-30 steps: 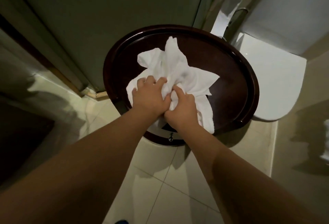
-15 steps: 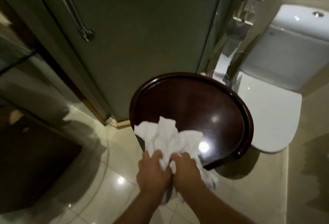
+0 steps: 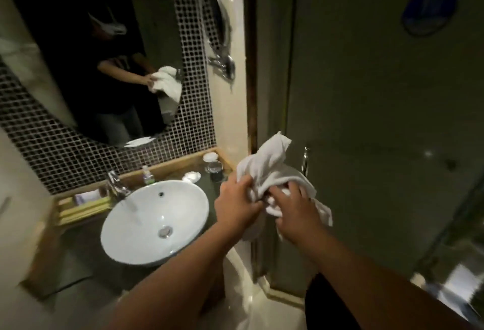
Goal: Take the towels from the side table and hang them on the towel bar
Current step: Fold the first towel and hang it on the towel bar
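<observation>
A crumpled white towel (image 3: 272, 162) is held up in the air in front of a frosted glass shower door (image 3: 366, 120). My left hand (image 3: 235, 204) grips its left side and my right hand (image 3: 296, 214) grips it from below on the right. A short end of a metal bar or handle (image 3: 305, 159) shows on the door just behind the towel; the rest is hidden by the cloth. The side table is out of view.
A white basin (image 3: 154, 222) with a tap (image 3: 116, 185) sits on a dark counter at the left, with a glass (image 3: 214, 168), a small bottle (image 3: 148, 175) and a tray of toiletries (image 3: 81, 206). A round wall mirror (image 3: 78, 54) and a small shaving mirror (image 3: 217, 25) hang above.
Both hands lifted the towel off the round dark side table and carried it up. The view swung from the table and toilet to the basin and shower door.
</observation>
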### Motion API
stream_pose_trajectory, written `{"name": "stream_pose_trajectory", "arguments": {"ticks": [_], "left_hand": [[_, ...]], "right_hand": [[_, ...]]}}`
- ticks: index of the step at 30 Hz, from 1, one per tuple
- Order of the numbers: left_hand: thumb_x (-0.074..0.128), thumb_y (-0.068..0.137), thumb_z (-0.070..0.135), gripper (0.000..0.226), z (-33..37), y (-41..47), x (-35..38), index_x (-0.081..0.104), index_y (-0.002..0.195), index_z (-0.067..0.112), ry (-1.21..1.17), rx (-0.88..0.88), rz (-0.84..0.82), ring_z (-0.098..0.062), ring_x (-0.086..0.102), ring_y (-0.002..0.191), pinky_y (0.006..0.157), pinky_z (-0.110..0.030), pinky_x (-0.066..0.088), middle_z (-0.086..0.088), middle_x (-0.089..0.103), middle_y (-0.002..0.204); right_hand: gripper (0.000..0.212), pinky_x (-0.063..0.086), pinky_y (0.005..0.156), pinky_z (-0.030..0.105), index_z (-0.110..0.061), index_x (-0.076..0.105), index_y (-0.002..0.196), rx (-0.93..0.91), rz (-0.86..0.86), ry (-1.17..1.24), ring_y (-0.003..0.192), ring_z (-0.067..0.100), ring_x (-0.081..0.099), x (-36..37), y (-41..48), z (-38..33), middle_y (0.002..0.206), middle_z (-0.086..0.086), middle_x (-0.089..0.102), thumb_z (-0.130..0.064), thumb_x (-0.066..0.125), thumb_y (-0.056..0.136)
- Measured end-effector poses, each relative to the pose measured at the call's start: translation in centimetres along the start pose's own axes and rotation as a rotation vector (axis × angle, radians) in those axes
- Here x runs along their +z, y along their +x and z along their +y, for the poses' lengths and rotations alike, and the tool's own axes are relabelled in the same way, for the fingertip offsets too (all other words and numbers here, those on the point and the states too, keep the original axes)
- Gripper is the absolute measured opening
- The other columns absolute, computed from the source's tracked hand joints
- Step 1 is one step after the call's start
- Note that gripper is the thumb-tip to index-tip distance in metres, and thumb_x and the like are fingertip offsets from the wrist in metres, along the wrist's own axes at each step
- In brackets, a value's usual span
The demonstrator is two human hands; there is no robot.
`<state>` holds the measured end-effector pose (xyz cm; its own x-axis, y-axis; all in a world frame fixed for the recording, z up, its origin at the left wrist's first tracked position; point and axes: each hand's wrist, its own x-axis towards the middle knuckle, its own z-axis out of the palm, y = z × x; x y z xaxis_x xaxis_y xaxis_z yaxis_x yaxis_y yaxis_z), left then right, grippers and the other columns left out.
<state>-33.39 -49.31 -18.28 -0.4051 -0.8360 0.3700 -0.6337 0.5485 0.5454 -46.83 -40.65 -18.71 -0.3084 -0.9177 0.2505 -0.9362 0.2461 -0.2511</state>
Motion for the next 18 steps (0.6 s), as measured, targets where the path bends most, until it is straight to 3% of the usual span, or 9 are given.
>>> {"name": "stream_pose_trajectory", "arguments": {"ticks": [3, 7, 10, 15, 18], "left_hand": [[0.072, 0.066, 0.049, 0.045, -0.9, 6.0, -6.1, 0.058, 0.104, 0.030, 0.040, 0.017, 0.088, -0.024, 0.053, 0.106, 0.072, -0.030, 0.041, 0.001, 0.053, 0.119], [0.074, 0.068, 0.047, 0.052, -4.3, 12.5, -12.1, 0.059, 0.114, 0.028, 0.094, 0.009, 0.123, -0.026, 0.051, 0.110, 0.076, -0.033, 0.043, -0.001, 0.050, 0.120], [0.074, 0.068, 0.051, 0.050, -8.1, 15.8, -15.1, 0.059, 0.108, 0.024, 0.105, -0.030, 0.129, -0.028, 0.053, 0.106, 0.078, -0.036, 0.046, -0.004, 0.049, 0.117], [0.058, 0.057, 0.066, 0.046, -14.6, 18.8, -15.8, 0.044, 0.084, 0.032, 0.092, -0.056, 0.055, -0.028, 0.055, 0.092, 0.073, -0.038, 0.050, -0.003, 0.050, 0.100], [0.062, 0.060, 0.064, 0.043, -17.6, 19.8, -14.1, 0.047, 0.081, 0.029, 0.125, -0.094, 0.005, -0.026, 0.054, 0.091, 0.072, -0.038, 0.051, 0.000, 0.051, 0.096]], "right_hand": [[0.067, 0.047, 0.099, 0.045, -0.043, 0.041, 0.140, -0.111, 0.006, -0.063, 0.126, 0.033, 0.045, -4.7, 6.6, -3.9, 0.137, 0.006, 0.041, -0.027, 0.065, 0.079], [0.070, 0.043, 0.106, 0.045, -0.045, 0.034, 0.138, -0.252, 0.008, -0.161, 0.130, 0.031, 0.044, -7.2, 14.4, -9.5, 0.140, 0.004, 0.040, -0.030, 0.070, 0.080], [0.076, 0.040, 0.110, 0.045, -0.046, 0.031, 0.138, -0.332, 0.017, -0.149, 0.131, 0.028, 0.043, -6.8, 18.7, -13.7, 0.142, 0.003, 0.041, -0.030, 0.075, 0.078], [0.097, 0.046, 0.098, 0.042, -0.045, 0.016, 0.149, -0.378, -0.012, -0.136, 0.122, 0.029, 0.052, -2.9, 22.8, -16.5, 0.136, 0.005, 0.049, -0.027, 0.077, 0.076], [0.115, 0.049, 0.079, 0.039, -0.054, -0.001, 0.154, -0.359, -0.090, -0.122, 0.111, 0.029, 0.056, -0.1, 25.3, -17.0, 0.125, 0.005, 0.054, -0.025, 0.077, 0.076]]}}
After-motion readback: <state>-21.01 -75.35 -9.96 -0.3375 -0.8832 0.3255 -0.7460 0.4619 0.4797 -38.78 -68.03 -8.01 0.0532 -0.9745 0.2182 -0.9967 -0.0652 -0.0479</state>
